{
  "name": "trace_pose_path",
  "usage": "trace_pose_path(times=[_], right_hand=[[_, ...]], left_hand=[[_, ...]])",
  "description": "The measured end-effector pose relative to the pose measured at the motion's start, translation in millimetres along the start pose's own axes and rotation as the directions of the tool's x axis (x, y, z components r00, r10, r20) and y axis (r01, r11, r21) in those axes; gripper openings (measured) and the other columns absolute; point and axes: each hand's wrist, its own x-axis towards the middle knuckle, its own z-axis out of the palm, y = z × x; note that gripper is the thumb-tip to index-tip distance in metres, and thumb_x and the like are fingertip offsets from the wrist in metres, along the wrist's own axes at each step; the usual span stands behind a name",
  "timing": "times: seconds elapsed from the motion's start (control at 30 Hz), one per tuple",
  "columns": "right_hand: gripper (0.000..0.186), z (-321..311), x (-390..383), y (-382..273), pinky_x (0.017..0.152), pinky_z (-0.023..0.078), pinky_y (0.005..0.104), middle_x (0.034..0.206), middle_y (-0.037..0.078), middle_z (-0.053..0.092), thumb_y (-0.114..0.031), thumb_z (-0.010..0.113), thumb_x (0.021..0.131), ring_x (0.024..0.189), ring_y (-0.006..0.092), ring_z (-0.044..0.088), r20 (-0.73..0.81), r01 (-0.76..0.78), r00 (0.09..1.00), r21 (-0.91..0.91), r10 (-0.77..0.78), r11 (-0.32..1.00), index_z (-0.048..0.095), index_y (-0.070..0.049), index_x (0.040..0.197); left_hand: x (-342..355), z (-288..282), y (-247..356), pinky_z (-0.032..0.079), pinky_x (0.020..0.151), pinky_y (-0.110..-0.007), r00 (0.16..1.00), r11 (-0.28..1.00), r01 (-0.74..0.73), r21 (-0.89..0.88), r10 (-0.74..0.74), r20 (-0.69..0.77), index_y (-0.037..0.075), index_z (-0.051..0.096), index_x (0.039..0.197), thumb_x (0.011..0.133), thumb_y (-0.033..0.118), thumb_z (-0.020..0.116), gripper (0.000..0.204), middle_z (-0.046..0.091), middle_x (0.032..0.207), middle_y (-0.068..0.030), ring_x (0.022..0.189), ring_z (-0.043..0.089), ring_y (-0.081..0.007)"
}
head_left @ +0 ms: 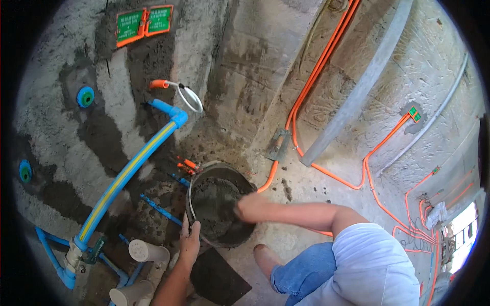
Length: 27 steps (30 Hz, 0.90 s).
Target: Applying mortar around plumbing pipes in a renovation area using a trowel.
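Between the hands (190, 241): grainy, matt mortar (214, 204) in a smooth, dull plastic bucket (237, 179) — left of them, glossy blue plastic pipe (124, 176); beyond, rough, patchy cement wall (255, 86).

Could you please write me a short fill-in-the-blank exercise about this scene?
1. As pictured, the right hand is over the ____ side of the black bucket.
2. Of the two hands, the one nearer the dark flat sheet is the ____ one.
3. The thick blue pipe carries a lengthwise stripe coloured ____.
4. The paired wall plates at the upper left have green faces and ____ edges.

Missing words: right; left; yellow; orange.
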Motion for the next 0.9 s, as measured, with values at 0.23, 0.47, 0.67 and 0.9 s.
trace_pose_path(times=[0.23, 0.47, 0.67, 0.9], right_hand=[[0.014, -21, 65, -22, 0.053, 0.051, 0.0393, 0.072, 0.009, 0.067, -0.017, 0.059, 0.075, 0.067, 0.0264, 0.067, -0.266, 0.273, 0.88, -0.393, -0.393, 0.878, 0.069, -0.008, 0.072], [0.013, -11, -2, -39, 0.056, 0.053, 0.0428, 0.074, 0.008, 0.07, -0.018, 0.063, 0.068, 0.073, 0.0285, 0.068, 0.22, 0.495, 0.868, -0.45, -0.445, 0.743, 0.073, -0.011, 0.072], [0.014, 32, 17, 10, 0.062, 0.054, 0.0397, 0.075, 0.015, 0.067, -0.016, 0.059, 0.07, 0.074, 0.0304, 0.067, -0.02, 0.306, 0.946, -0.271, -0.323, 0.912, 0.067, -0.005, 0.07], [0.032, 22, 5, 31, 0.071, 0.052, 0.046, 0.08, 0.019, 0.066, -0.027, 0.049, 0.087, 0.079, 0.0359, 0.065, -0.098, -0.022, 0.995, -0.088, 0.013, 0.996, 0.064, -0.001, 0.076]], left_hand=[[-4, 1, 3, 0.034, 0.101, -0.036, 0.999, 1.0, 0.03, 0.001, -0.03, -0.009, 0.008, 0.025, 0.146, 0.093, 0.038, 0.05, 0.066, 0.042, 0.139, -0.0194, 0.124, 0.045, -0.0307], [-9, -2, 11, 0.033, 0.102, -0.033, 0.999, 0.999, -0.041, 0.016, 0.041, -0.02, 0.005, 0.029, 0.144, 0.092, 0.035, 0.05, 0.063, 0.047, 0.135, -0.0187, 0.123, 0.045, -0.0301], [-1, -5, 19, 0.032, 0.104, -0.033, 0.997, 0.996, 0.072, -0.048, -0.071, 0.025, 0.006, 0.032, 0.143, 0.091, 0.039, 0.054, 0.066, 0.046, 0.137, -0.0177, 0.126, 0.044, -0.0268], [-6, -12, -3, 0.029, 0.105, -0.032, 0.997, 0.995, 0.081, 0.067, -0.082, 0.014, 0.008, 0.029, 0.145, 0.091, 0.046, 0.054, 0.071, 0.045, 0.138, -0.0119, 0.126, 0.042, -0.0215]])
